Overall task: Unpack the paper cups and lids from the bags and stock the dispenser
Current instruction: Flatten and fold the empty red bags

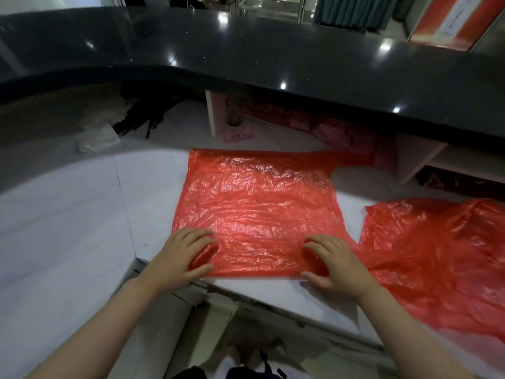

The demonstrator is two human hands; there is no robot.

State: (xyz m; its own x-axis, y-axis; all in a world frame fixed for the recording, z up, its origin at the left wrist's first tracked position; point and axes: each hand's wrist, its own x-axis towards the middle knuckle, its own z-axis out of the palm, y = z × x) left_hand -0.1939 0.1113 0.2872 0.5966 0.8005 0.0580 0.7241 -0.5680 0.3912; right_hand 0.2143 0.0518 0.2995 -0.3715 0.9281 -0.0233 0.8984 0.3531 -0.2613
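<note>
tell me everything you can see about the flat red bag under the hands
The flat red bag is thin, translucent, crinkled plastic, spread out flat on the white counter and looking empty. One handle strip reaches to the far right past a curved cutout. Its near edge lies along the counter's front edge, where the left hand and right hand each pinch it.

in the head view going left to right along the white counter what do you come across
left hand → flat red bag → right hand → crumpled red bag
</note>
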